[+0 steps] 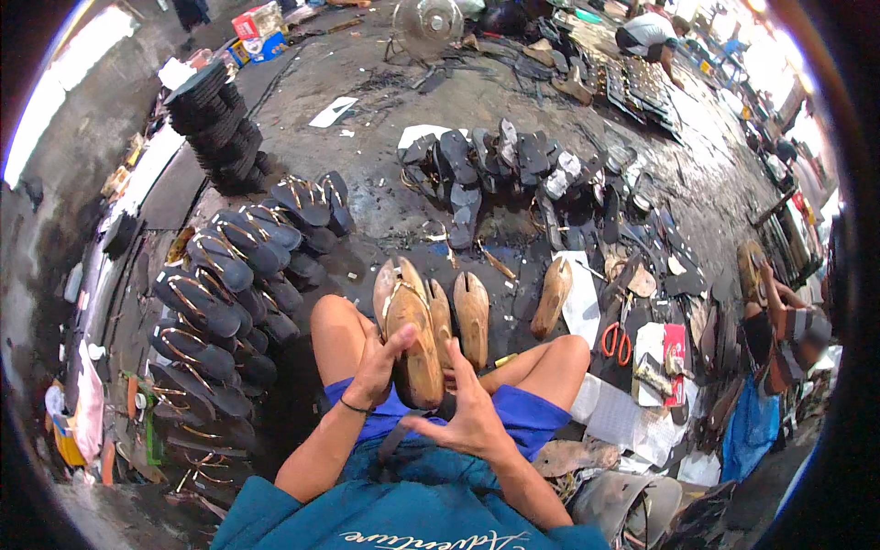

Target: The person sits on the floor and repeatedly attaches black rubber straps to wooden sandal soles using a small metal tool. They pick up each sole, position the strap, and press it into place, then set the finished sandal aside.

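A wooden shoe last [414, 353] with a thin golden strap across its upper part stands over my lap, toe end pointing away. My left hand [371, 371] is closed on its left side, the thumb lying along the top. At the heel end of the last, my right hand [472, 414] is spread, thumb and fingers apart. A small dark piece shows between its thumb and fingers; whether the hand touches it I cannot tell. Just beyond my knees stand more wooden lasts, one [471, 321] with a slot at its toe. Another last [553, 298] lies to the right, beside white paper.
Rows of black sandals with golden straps [220, 261] stand at my left, below a stack of black soles [215, 128]. More dark footwear [532, 160] lies ahead. Orange-handled scissors [617, 341] lie right of my knee. A fan [428, 26] and other people [653, 38] are farther off.
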The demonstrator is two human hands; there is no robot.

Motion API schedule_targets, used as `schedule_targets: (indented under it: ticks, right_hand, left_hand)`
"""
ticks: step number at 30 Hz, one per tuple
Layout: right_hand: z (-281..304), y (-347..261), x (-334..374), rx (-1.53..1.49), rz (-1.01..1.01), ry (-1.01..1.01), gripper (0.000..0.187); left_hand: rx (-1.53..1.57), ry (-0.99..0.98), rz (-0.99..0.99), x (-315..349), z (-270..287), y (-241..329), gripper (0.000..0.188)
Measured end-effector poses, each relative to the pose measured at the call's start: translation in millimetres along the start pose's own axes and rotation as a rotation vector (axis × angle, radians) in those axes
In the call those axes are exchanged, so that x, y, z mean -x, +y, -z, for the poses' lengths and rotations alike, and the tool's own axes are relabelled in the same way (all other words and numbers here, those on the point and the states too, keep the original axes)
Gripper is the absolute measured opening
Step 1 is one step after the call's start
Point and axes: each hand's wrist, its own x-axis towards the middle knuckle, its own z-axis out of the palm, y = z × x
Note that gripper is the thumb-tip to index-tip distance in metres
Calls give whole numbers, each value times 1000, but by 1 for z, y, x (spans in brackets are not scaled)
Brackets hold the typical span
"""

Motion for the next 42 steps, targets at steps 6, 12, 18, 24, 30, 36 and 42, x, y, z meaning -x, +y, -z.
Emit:
schedule_targets:
  ticks: [6,12,18,24,30,36,42]
  right_hand:
    - [-19,17,21,211,-55,-25,100]
    - [2,13,58,-942,-313,-230,63]
    - [-13,-23,83,-1103,-529,-166,39]
    - [5,-24,102,-1298,-615,-382,36]
    - [-6,-13,86,-1098,-513,-447,43]
    - [8,-11,50,-1373,-294,-215,109]
    - [36,-23,64,-1673,-472,16,114]
  left_hand:
    - [-19,-13,180,5,5,-1,76]
    - [71,-267,194,54,6,13,107]
    - [200,-267,98,125,-6,6,148]
    - [266,-146,148,157,-7,21,153]
    - [172,-448,165,151,-16,51,147]
    - [-703,-212,-331,107,-62,85,141]
    - [-1014,-176,-430,74,-40,71,35]
